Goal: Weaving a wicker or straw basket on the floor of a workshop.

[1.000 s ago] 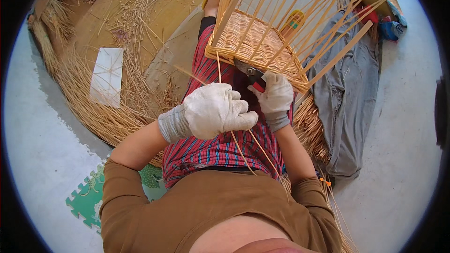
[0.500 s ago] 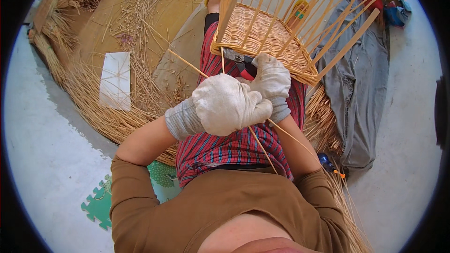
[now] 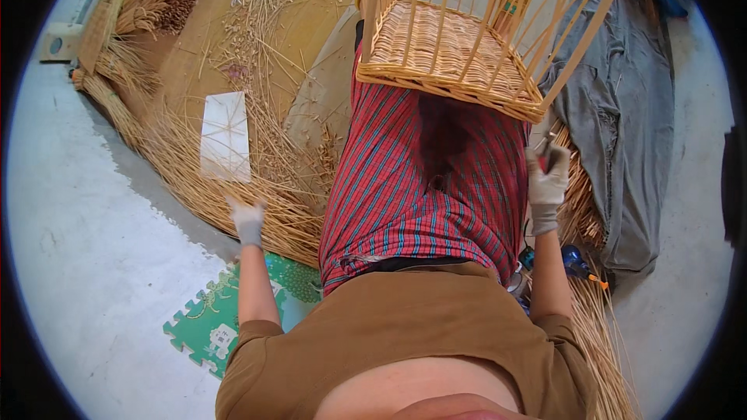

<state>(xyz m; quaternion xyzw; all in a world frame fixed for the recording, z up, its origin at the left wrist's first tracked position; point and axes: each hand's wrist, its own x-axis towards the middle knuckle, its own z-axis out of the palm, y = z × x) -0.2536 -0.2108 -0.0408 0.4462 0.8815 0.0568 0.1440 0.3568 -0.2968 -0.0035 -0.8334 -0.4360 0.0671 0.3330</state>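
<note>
My right hand (image 3: pixel 548 185), in a pale work glove, is closed round red-handled pruning shears (image 3: pixel 543 162) beside my right thigh. Their metal tip points away from me. Over on the left, my gloved left hand (image 3: pixel 247 220) is at the near edge of a long bundle of thin reeds (image 3: pixel 282 222). Its fingers are smeared by motion, so their grip is unclear. A partly woven wicker basket (image 3: pixel 443 40) rests beyond my lap, with a flat woven base and upright stakes around it. Neither hand touches it. A red plaid cloth (image 3: pixel 389 179) covers my lap and bears a dark patch.
A white sheet (image 3: pixel 224 136) lies on the reeds, with cut scraps (image 3: pixel 268 27) beyond. Grey cloth (image 3: pixel 622 132) covers material on the right. A dark blue tool (image 3: pixel 574 260) with an orange tip lies near my right forearm. Green foam matting (image 3: pixel 206 323) is at left.
My hands have parted from in front of the basket. The left moved left to the reeds; the right moved right with the shears. The thin reeds between them are gone from there.
</note>
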